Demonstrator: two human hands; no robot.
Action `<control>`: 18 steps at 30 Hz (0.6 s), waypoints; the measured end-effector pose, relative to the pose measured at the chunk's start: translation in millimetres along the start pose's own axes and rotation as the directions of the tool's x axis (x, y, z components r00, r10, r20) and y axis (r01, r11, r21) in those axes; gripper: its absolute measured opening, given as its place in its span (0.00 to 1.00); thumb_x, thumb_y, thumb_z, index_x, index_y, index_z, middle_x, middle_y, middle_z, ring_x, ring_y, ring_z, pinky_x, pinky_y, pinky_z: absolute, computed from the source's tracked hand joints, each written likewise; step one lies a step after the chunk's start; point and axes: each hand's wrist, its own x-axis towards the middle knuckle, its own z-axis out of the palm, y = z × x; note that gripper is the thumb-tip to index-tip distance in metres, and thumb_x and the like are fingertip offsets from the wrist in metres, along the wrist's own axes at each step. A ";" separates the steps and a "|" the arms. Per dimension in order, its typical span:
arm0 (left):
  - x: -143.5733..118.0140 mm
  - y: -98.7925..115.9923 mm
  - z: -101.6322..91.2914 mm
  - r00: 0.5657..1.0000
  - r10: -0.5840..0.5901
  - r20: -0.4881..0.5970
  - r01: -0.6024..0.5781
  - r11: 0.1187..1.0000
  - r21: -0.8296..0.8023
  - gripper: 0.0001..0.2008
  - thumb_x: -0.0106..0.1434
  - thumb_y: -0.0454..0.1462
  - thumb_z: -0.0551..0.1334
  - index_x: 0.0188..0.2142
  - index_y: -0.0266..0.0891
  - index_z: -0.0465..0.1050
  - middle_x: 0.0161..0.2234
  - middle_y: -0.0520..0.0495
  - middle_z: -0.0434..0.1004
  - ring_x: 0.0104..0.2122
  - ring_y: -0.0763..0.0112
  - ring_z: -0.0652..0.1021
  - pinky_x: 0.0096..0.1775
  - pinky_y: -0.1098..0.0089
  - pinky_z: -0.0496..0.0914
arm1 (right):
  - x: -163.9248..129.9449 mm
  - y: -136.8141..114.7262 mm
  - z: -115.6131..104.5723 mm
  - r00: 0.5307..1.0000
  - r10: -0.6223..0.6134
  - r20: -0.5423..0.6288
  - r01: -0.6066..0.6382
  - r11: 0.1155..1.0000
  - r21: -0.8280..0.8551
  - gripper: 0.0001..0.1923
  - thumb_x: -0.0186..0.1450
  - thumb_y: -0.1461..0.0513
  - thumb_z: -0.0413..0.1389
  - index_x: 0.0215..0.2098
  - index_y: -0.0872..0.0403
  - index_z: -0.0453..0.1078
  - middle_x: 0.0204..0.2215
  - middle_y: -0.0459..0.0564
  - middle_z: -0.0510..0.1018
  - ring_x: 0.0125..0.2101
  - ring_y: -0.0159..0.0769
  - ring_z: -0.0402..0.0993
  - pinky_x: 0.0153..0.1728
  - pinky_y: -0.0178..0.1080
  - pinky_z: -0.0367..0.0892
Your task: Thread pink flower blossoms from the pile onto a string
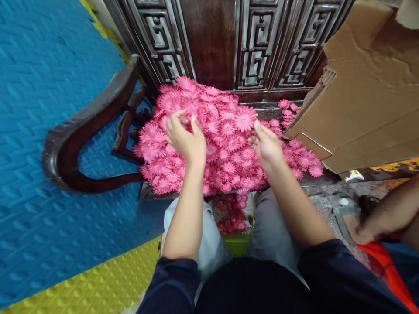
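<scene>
Here both hands rest on the pile of pink flowers on the wooden seat: left hand pinches one flower, right hand is half curled, its grip unclear.

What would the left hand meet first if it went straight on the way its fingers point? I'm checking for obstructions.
Probably the pink flower pile: the left hand points into it, fingertips already among the flowers.
</scene>
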 end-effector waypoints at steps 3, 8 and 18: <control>-25.5 13.2 -1.5 0.980 0.191 0.063 -0.198 0.973 0.117 0.14 0.58 0.35 0.64 0.44 0.40 0.69 0.36 0.48 0.69 0.40 0.65 0.69 0.46 0.60 0.59 | -11.1 -1.9 10.8 0.993 0.118 0.028 -0.120 0.991 0.066 0.11 0.52 0.54 0.64 0.29 0.51 0.72 0.27 0.41 0.73 0.21 0.21 0.63 0.27 0.32 0.61; -54.4 28.2 -3.8 0.826 0.427 0.367 -0.435 0.898 -0.066 0.06 0.60 0.41 0.62 0.31 0.42 0.75 0.30 0.50 0.74 0.35 0.68 0.73 0.41 0.65 0.63 | -19.9 -7.0 18.3 0.983 0.149 0.106 -0.159 0.982 0.099 0.11 0.47 0.56 0.66 0.26 0.52 0.74 0.23 0.40 0.74 0.21 0.21 0.63 0.24 0.29 0.61; -51.5 26.2 -7.5 0.885 0.303 0.353 -0.290 0.953 -0.091 0.06 0.53 0.41 0.68 0.29 0.43 0.78 0.30 0.50 0.75 0.36 0.68 0.74 0.41 0.65 0.66 | -21.7 -8.1 16.9 0.967 -0.016 0.256 0.014 1.000 0.009 0.05 0.48 0.61 0.64 0.24 0.52 0.74 0.23 0.41 0.76 0.23 0.24 0.69 0.28 0.32 0.67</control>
